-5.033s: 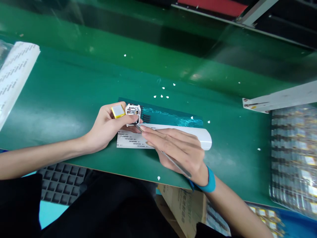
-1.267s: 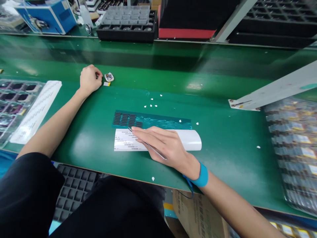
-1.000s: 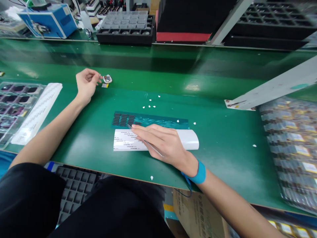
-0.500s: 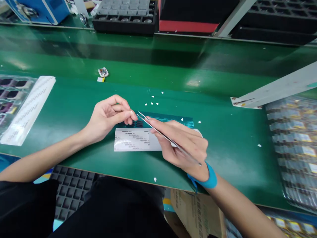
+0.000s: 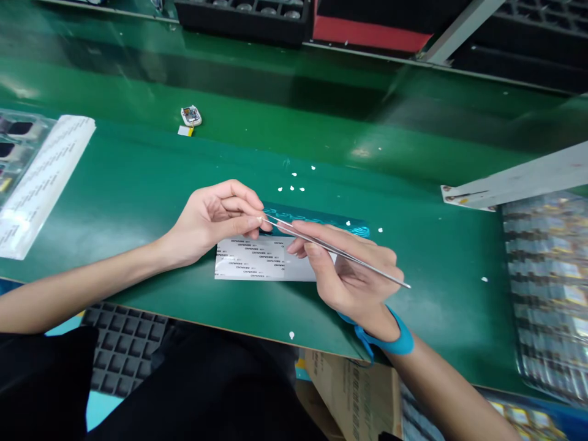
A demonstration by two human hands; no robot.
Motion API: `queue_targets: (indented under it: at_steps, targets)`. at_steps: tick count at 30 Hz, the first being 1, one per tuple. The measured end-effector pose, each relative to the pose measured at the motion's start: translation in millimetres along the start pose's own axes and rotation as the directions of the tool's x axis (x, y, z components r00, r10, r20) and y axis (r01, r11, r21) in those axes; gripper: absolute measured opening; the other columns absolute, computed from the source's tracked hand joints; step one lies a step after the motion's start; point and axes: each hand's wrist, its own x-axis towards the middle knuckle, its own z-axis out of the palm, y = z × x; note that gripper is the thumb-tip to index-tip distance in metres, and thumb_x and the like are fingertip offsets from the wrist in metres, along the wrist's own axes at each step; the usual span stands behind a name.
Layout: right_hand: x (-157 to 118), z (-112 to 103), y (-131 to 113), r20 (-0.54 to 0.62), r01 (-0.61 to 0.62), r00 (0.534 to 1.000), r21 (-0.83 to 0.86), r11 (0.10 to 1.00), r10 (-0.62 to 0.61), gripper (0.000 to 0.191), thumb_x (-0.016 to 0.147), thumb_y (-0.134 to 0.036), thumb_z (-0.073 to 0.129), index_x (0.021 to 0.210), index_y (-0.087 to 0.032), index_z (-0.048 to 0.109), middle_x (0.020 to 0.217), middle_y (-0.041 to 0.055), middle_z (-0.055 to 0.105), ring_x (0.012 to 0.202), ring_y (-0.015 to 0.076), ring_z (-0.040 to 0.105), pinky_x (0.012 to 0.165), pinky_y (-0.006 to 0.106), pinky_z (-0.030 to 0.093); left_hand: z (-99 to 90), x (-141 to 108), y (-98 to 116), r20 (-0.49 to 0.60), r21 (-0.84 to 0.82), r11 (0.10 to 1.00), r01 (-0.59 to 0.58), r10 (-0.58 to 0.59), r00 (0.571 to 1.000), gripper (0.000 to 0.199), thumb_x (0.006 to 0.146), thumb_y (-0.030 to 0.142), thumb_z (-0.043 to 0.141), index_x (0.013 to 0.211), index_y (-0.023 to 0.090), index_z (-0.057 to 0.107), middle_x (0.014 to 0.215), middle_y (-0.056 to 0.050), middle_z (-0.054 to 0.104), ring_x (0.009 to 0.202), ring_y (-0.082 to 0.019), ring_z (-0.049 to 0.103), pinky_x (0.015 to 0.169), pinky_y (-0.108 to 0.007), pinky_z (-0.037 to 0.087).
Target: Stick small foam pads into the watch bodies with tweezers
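Note:
Between thumb and index finger, my left hand [image 5: 225,214] pinches a tiny whitish piece [image 5: 260,220], too small to name. Metal tweezers [image 5: 340,252] lie in the grip of my right hand [image 5: 353,263], and their tips reach that piece at my left fingertips. A blue band [image 5: 400,334] circles my right wrist. Below both hands is a white sheet with printed lettering [image 5: 250,260], partly covered by my right hand. A strip of teal film [image 5: 316,215] lies just behind it. Several small white tabs [image 5: 292,188] are scattered on the green bench beyond my fingers.
An opened small device [image 5: 191,115] with a battery [image 5: 185,131] sits farther back. At left are a clear tray [image 5: 27,138] and a white printed strip [image 5: 46,190]. Clear stacked trays [image 5: 551,294] stand at right, beside a white post [image 5: 519,174]. A black tray [image 5: 124,349] is below the bench edge.
The tweezers' tips have come from a short gap to the piece at my left fingertips. My right hand has turned a little, and the camera view has shifted.

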Motion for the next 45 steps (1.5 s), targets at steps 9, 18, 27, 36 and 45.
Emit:
queue_targets:
  at_steps: [9, 18, 27, 36, 45]
  targets:
    - [0.8, -0.1, -2.2, -0.021, -0.035, 0.999, 0.004, 0.999, 0.036, 0.033, 0.097, -0.012, 0.067, 0.125, -0.028, 0.076, 0.095, 0.0019, 0.084, 0.068, 0.0172, 0.077, 0.058, 0.031, 0.066, 2.4, -0.7, 1.1, -0.023, 0.129, 0.991, -0.037, 0.040, 0.999, 0.021, 0.083, 0.023, 0.091, 0.092, 0.015, 0.074, 0.084, -0.005, 0.081, 0.072, -0.016, 0.078, 0.065, -0.022, 0.063]
    - [-2.4, 0.5, -2.4, -0.073, -0.104, 0.992, -0.044, 0.994, 0.101, 0.022, 0.100, -0.021, 0.067, 0.119, -0.026, 0.078, 0.087, 0.0025, 0.083, 0.066, 0.0191, 0.078, 0.057, 0.032, 0.069, -2.6, -2.2, -0.3, -0.006, 0.141, 0.990, -0.026, 0.027, 1.000, 0.016, 0.089, 0.024, 0.085, 0.096, 0.016, 0.074, 0.090, -0.007, 0.082, 0.071, -0.017, 0.075, 0.070, -0.027, 0.062]
    - [3.7, 2.9, -1.0, -0.072, 0.071, 0.994, -0.076, 0.995, -0.076, 0.040, 0.095, -0.007, 0.067, 0.128, -0.029, 0.075, 0.099, 0.0033, 0.084, 0.066, 0.0190, 0.077, 0.056, 0.034, 0.066, 1.7, -3.8, 1.2, 0.004, 0.043, 0.999, 0.033, -0.033, 0.999, 0.015, 0.088, 0.024, 0.086, 0.094, 0.016, 0.076, 0.089, -0.007, 0.082, 0.067, -0.014, 0.072, 0.069, -0.026, 0.060]
    - [3.3, 2.1, 0.0, -0.069, 0.071, 0.995, -0.087, 0.994, -0.077, 0.049, 0.093, -0.002, 0.068, 0.132, -0.032, 0.073, 0.103, 0.0039, 0.084, 0.070, 0.0199, 0.078, 0.058, 0.036, 0.066, 3.4, -2.9, 2.3, -0.024, 0.046, 0.997, 0.056, -0.055, 0.998, 0.019, 0.084, 0.026, 0.090, 0.093, 0.016, 0.078, 0.088, -0.007, 0.082, 0.066, -0.014, 0.072, 0.067, -0.026, 0.060]
    - [2.7, 1.4, -0.1, -0.047, 0.108, 0.992, -0.192, 0.975, -0.119, 0.050, 0.093, -0.002, 0.068, 0.134, -0.031, 0.072, 0.116, 0.0048, 0.082, 0.096, 0.0261, 0.082, 0.073, 0.040, 0.071, 4.5, -3.8, 0.0, -0.019, 0.012, 0.998, 0.068, -0.067, 0.998, 0.016, 0.084, 0.024, 0.090, 0.095, 0.017, 0.081, 0.090, -0.006, 0.083, 0.066, -0.013, 0.072, 0.068, -0.024, 0.061]
